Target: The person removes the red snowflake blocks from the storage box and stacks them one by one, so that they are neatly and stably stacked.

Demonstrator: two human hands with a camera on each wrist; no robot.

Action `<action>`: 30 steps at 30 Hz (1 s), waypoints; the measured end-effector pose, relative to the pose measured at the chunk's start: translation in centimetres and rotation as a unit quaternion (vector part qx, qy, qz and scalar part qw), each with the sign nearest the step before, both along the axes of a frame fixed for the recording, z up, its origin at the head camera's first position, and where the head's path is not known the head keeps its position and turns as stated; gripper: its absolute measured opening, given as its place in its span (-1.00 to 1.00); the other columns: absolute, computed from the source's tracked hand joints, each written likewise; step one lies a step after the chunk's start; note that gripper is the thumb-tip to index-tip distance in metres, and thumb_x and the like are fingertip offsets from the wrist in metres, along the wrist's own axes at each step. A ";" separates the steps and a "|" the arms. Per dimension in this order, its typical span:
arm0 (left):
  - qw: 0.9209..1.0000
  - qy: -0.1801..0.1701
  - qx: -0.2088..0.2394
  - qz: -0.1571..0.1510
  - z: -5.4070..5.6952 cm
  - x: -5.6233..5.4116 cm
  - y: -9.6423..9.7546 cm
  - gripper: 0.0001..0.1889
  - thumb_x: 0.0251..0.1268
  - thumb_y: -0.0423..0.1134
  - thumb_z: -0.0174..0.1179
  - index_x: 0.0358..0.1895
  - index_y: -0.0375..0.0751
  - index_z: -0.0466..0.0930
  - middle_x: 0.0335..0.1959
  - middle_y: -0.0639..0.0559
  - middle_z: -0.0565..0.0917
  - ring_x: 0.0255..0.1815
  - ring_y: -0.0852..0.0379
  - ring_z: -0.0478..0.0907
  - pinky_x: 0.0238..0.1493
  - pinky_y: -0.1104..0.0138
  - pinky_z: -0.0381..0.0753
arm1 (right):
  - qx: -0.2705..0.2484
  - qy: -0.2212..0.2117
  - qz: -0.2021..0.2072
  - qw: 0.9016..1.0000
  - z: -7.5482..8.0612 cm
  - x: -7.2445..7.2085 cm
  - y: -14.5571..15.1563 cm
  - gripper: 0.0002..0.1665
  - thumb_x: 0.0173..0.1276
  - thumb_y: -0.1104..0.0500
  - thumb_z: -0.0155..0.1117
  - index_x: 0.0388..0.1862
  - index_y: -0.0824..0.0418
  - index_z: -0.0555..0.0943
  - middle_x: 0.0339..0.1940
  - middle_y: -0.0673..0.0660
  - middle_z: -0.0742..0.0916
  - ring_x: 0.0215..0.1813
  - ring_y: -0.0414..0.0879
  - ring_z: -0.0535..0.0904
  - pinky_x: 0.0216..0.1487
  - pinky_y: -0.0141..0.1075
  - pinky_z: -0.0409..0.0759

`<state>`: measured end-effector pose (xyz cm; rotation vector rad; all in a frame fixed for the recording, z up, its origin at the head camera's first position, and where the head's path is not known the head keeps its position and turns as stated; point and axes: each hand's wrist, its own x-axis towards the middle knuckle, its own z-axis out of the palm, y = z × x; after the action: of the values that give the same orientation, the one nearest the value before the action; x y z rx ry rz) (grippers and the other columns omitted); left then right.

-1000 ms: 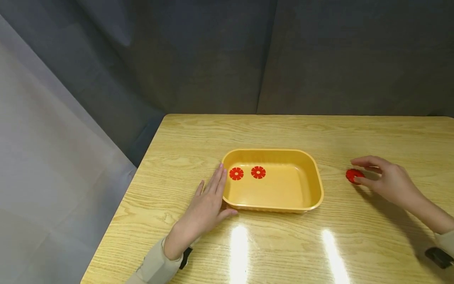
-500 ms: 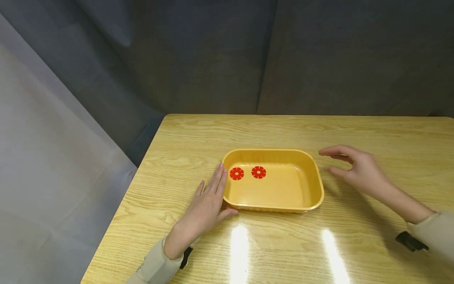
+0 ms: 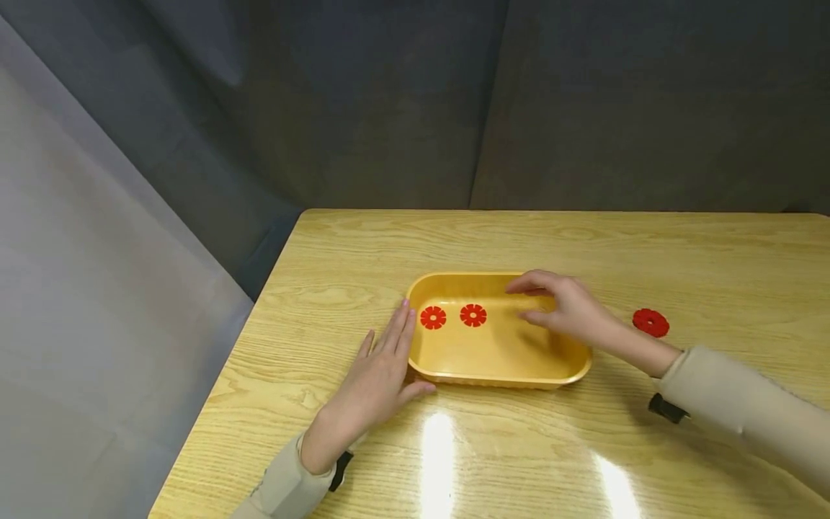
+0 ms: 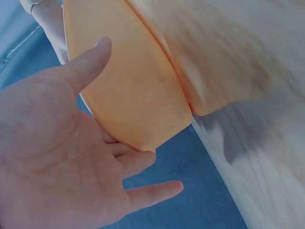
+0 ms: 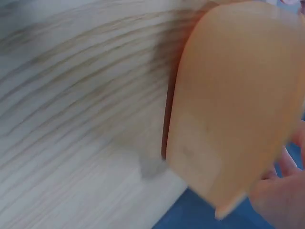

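Note:
A shallow yellow plastic basin [image 3: 506, 380] stands on the wooden table. Two red notched discs lie flat on its floor: one disc [image 3: 433, 318] by the left wall, the other disc [image 3: 473, 315] a little to its right. My left hand [image 3: 369, 386] rests against the basin's left end with straight fingers along the rim, thumb at the front corner. Over the basin's right part hovers my right hand [image 3: 570, 310], thumb and fingers parted, nothing seen between them. A third red notched disc [image 3: 650, 322] lies on the table to the right, beyond the right wrist.
The wooden table [image 3: 713, 259] reaches back to a dark grey curtain [image 3: 415, 108]. A light grey cloth [image 3: 97, 324] hangs on the left, past the table's left edge. Two bright light reflections show on the tabletop in front of the basin.
My right hand has left the third disc, which now shows on the table, and travelled left over the basin's right side. My left hand and the two discs in the basin have stayed put.

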<state>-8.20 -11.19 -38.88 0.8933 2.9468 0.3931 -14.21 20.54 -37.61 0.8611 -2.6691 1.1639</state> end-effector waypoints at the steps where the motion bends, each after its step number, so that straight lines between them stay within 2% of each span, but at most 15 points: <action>1: 1.000 -0.001 0.000 0.000 0.0 0.0 0.0 0.14 0.21 0.20 0.26 0.56 -0.36 -0.26 0.60 -0.19 -0.28 0.56 -0.06 -0.08 0.37 -0.19 0.13 | -0.001 -0.004 0.007 1.000 -0.3 -0.3 -0.4 -0.57 0.08 0.47 0.47 -0.02 0.35 0.65 -0.06 0.18 0.74 0.00 0.14 0.65 0.06 0.01 0.58; 7: 1.000 -0.004 0.001 -0.001 0.0 0.0 0.0 0.14 0.21 0.20 0.26 0.56 -0.36 -0.26 0.60 -0.18 -0.30 0.57 -0.05 -0.09 0.38 -0.18 0.12 | -0.001 -0.031 0.030 0.999 -1.8 -1.4 -2.4 -0.56 0.07 0.48 0.48 -0.02 0.37 0.65 -0.04 0.20 0.74 0.01 0.13 0.66 0.07 -0.03 0.59; 15: 1.000 -0.009 -0.006 0.002 0.0 0.1 0.0 0.15 0.22 0.22 0.24 0.57 -0.33 -0.31 0.60 -0.16 -0.33 0.57 -0.04 -0.11 0.40 -0.17 0.09 | 0.009 -0.079 0.038 0.996 -2.5 -1.7 -4.3 -0.57 0.09 0.47 0.45 -0.01 0.41 0.63 -0.02 0.26 0.72 0.04 0.17 0.64 0.13 0.00 0.56; 23: 1.000 -0.002 -0.001 -0.003 -0.1 0.1 0.1 0.14 0.21 0.22 0.24 0.57 -0.34 -0.28 0.60 -0.17 -0.31 0.56 -0.07 -0.05 0.38 -0.18 0.11 | 0.026 -0.065 0.026 0.997 -3.5 -2.2 -5.0 -0.57 0.07 0.46 0.49 -0.03 0.38 0.64 -0.07 0.23 0.72 -0.03 0.11 0.64 0.09 -0.03 0.58; 30: 1.000 -0.004 0.001 -0.002 -0.1 0.1 0.0 0.14 0.21 0.21 0.25 0.57 -0.34 -0.28 0.60 -0.18 -0.30 0.56 -0.07 -0.05 0.38 -0.19 0.11 | 0.030 -0.053 0.032 0.998 -3.9 -2.3 -5.3 -0.56 0.06 0.46 0.49 -0.03 0.35 0.65 -0.09 0.19 0.72 -0.06 0.07 0.64 0.05 -0.03 0.59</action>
<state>-8.13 -11.17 -38.99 0.8958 2.9375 0.3981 -16.53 15.28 -41.52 0.9242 -2.7954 1.1803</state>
